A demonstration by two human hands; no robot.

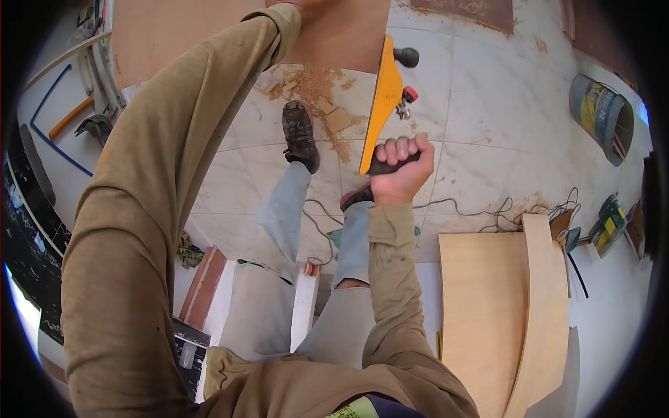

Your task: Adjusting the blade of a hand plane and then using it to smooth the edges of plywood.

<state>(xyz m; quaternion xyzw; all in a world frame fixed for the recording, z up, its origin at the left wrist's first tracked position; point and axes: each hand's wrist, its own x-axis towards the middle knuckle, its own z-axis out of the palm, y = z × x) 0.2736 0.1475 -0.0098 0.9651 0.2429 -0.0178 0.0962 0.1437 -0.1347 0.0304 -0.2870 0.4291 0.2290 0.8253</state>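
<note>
My right hand [403, 166] is wrapped round the black rear handle of a yellow hand plane [383, 104]. The plane is tilted up on its side, its black front knob and red-capped adjuster facing right. It is beside the right edge of a large brown wooden panel [188, 42]. My left arm reaches far forward over that panel. Only a sliver of my left hand [287, 3] shows at the top edge of the head view, and its fingers are out of sight.
Shavings and wood scraps [338, 120] lie on the tiled floor by my shoe [300, 136]. Pale plywood [481, 313] rests at lower right. A bucket [601, 118] lies at right, and a cable [474, 205] crosses the floor. A hammer [94, 129] and blue bar [52, 136] are at left.
</note>
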